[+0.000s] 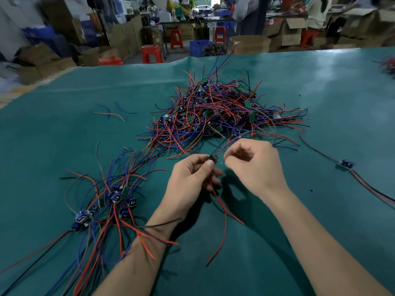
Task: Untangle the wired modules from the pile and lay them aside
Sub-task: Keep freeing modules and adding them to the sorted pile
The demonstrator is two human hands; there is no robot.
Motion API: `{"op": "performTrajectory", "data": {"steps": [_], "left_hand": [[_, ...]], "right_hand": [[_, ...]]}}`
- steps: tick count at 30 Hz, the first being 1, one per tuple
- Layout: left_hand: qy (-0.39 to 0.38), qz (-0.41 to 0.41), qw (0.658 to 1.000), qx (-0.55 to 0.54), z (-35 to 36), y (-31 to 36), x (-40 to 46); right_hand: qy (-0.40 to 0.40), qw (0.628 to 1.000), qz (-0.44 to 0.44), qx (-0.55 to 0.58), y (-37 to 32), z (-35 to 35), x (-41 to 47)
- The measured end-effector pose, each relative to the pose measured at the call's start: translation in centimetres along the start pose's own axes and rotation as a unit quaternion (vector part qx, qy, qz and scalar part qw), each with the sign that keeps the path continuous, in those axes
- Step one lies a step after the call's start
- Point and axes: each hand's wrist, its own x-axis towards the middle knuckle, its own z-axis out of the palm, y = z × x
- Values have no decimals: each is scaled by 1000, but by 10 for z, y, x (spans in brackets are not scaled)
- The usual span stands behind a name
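A big tangled pile [222, 112] of small green circuit modules with red, blue and black wires lies in the middle of the teal table. My left hand [188, 178] grips one wired module [211, 160] just in front of the pile, its red wires [222, 212] hanging down toward me. My right hand [254, 165] pinches thin wires that run from that module up into the pile. To the left lies a smaller group of separated modules [111, 201] with their wires spread out.
One single module [346, 163] with a long wire lies at the right. A few loose wire pieces [113, 113] lie at the left of the pile. The teal mat [320, 210] covers the table; beyond its far edge stand red stools, cardboard boxes and people.
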Motion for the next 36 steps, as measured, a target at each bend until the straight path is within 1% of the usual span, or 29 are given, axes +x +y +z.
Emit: {"op": "performTrajectory", "data": {"steps": [1, 2, 3, 5, 8, 11, 14, 17, 19, 23, 25, 29, 31, 33, 36], "left_hand": [[4, 2, 1000, -6, 0, 0, 0], [6, 4, 1000, -9, 0, 0, 0], [4, 6, 1000, -8, -1, 0, 1], [-13, 5, 1000, 9, -2, 1, 0], [-27, -12, 1000, 9, -2, 1, -1], [-15, -28, 999, -17, -1, 2, 1], [6, -35, 999, -33, 0, 3, 2], [-24, -18, 1000, -5, -1, 2, 1], [-41, -16, 999, 7, -3, 2, 0], [-64, -19, 998, -21, -4, 2, 0], [-56, -23, 998, -20, -4, 2, 0], [-48, -24, 998, 13, -3, 0, 0], [-47, -14, 998, 26, -3, -1, 0], [-43, -5, 999, 32, -3, -3, 0], [-63, -6, 998, 27, -2, -2, 0]], "right_hand": [[-1, 999, 2, -51, 2, 1, 0], [-7, 998, 10, -68, 4, 1, -1], [-19, 998, 21, -47, 4, 3, -1], [-51, 996, 44, 58, 4, 6, 0], [-62, 976, 83, 191, 2, 8, -1], [-62, 967, 87, 231, 1, 5, -1], [-82, 961, 78, 253, -1, 4, -1], [-102, 963, 52, 245, 0, 6, -2], [-98, 968, 36, 229, 1, 7, -2], [-88, 971, 23, 222, 3, 6, 0], [-88, 971, 19, 223, 3, 5, 0], [-52, 977, 31, 203, 5, 3, 2], [-26, 979, 40, 197, 6, 1, 4], [-18, 983, 33, 182, 7, -3, 5], [-5, 986, 38, 164, 9, -6, 6]]}}
